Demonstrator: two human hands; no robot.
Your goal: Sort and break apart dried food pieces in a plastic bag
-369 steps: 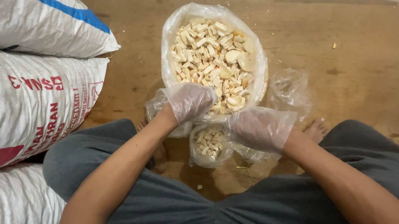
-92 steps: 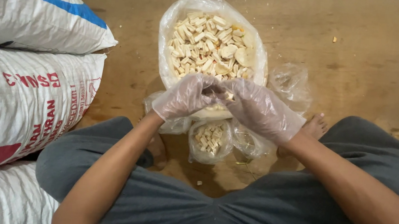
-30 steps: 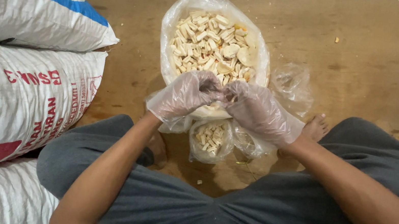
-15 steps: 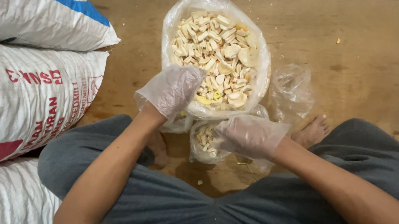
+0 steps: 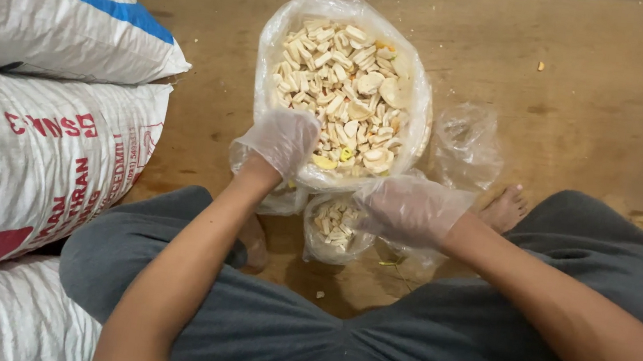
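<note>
On the brown wooden floor (image 5: 583, 82), near its far edge, stands a large clear plastic bag of pale cracker pieces (image 5: 346, 84). The left hand (image 5: 284, 138), in a thin transparent glove, curls loosely over the near rim. The gloved right hand (image 5: 410, 209) grips the mouth of a small clear plastic bag (image 5: 334, 228), partly filled, just below. White woven sacks (image 5: 28, 142) are stacked at the left edge.

Large open bag (image 5: 422, 111) of cracker pieces (image 5: 345, 93) on the wooden floor (image 5: 599, 85), ahead of crossed legs. Small bag (image 5: 336, 228) just before it, nearer the body. Left hand (image 5: 281, 138) at the large bag's near-left rim; right hand (image 5: 409, 209) just right of the small bag. Empty plastic bag (image 5: 467, 146) right of the large one. Stacked sacks (image 5: 30, 134) far left
</note>
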